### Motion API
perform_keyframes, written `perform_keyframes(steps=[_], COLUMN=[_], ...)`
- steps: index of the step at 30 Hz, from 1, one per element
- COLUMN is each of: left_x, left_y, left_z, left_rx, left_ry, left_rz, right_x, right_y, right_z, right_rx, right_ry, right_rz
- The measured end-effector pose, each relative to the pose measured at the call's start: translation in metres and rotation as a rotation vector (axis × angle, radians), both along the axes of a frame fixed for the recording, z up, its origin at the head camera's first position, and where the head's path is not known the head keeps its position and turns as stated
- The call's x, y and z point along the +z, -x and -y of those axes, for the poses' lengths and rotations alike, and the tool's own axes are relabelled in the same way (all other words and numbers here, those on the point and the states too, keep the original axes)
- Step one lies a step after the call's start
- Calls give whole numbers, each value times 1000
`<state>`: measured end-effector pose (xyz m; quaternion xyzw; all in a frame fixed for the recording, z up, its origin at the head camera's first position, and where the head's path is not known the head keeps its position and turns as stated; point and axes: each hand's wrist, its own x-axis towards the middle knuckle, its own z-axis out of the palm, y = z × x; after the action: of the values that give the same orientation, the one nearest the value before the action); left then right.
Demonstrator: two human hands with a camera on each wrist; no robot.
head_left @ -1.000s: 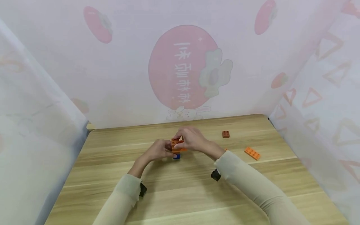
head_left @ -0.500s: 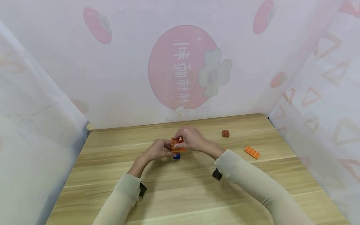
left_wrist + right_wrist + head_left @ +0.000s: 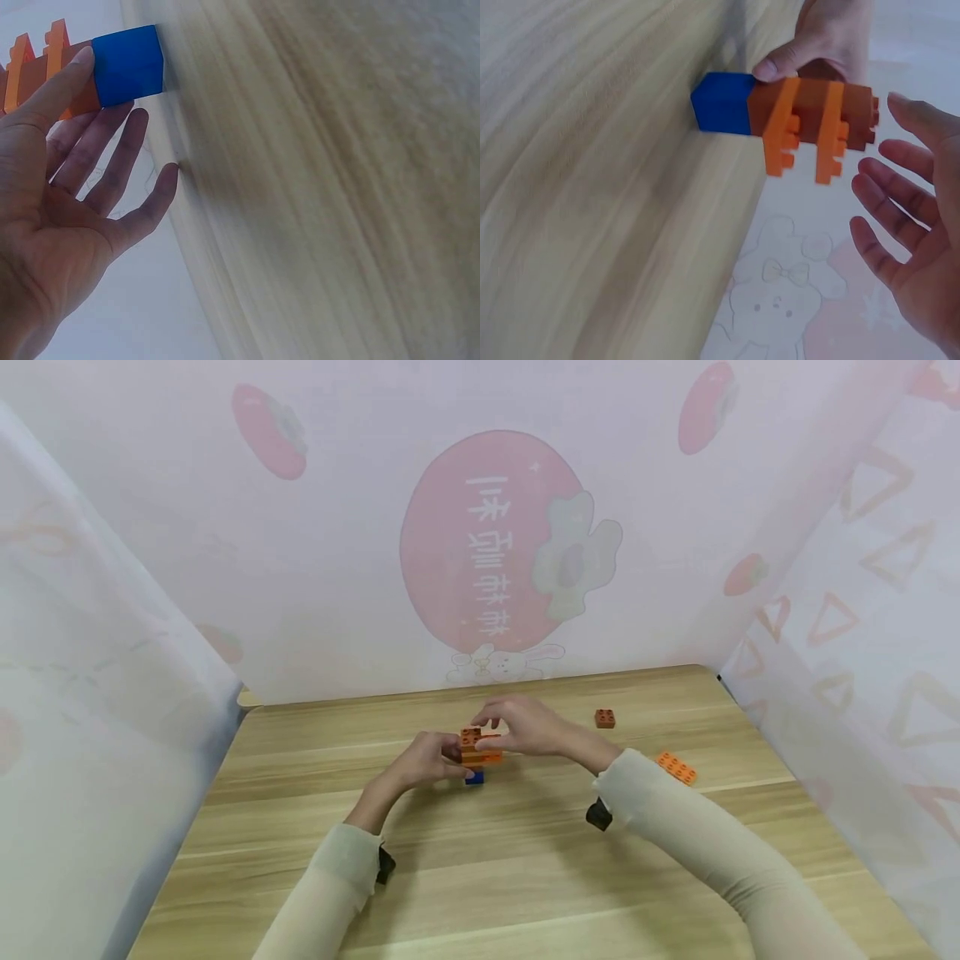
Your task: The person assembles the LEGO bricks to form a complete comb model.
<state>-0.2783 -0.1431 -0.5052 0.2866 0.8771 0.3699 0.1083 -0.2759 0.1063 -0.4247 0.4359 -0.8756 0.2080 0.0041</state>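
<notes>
A tower of toy building bricks stands on the table in front of me. Its base is a blue brick; above it reddish-brown bricks alternate with two orange plates that jut out to one side. My left hand holds the tower low down, thumb on one side near the blue brick and fingers behind. My right hand is beside the top of the tower, fingers spread and loosely bent. In the right wrist view a gap shows between its fingertips and the top brown brick.
On the wooden table a loose brown brick lies at the back right. Nearer, an orange plate lies by the right sleeve. White printed cloth walls stand at the back and both sides.
My right hand has let go of the top of the tower and drawn back slightly to the right, its fingers opening. The left hand keeps its hold.
</notes>
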Motion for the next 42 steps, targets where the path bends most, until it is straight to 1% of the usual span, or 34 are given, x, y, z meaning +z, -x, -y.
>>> perform_keyframes(steps=[3, 6, 12, 24, 28, 32, 36, 42], left_x=[1, 2, 1, 1, 1, 0, -1, -1], left_y=[0, 0, -1, -1, -1, -1, -1, -2], left_z=[0, -1, -2, -3, -2, -2, -2, -2], left_rx=[10, 21, 41, 48, 46, 36, 30, 35], left_ry=[-1, 5, 25, 18, 18, 20, 12, 12], left_rz=[15, 21, 15, 38, 32, 21, 24, 24], right_x=[6, 10, 9, -4, -7, -13, -19, -29], right_y=[0, 2, 4, 7, 5, 6, 5, 6], right_z=[-11, -23, -49, -91, -105, -118, -131, -146], right_rx=[26, 40, 18, -46, -65, -72, -68, -60], right_ry=[6, 19, 16, -4, 6, 6, 3, 9], right_rz=[27, 31, 13, 9, 28, 25, 27, 35])
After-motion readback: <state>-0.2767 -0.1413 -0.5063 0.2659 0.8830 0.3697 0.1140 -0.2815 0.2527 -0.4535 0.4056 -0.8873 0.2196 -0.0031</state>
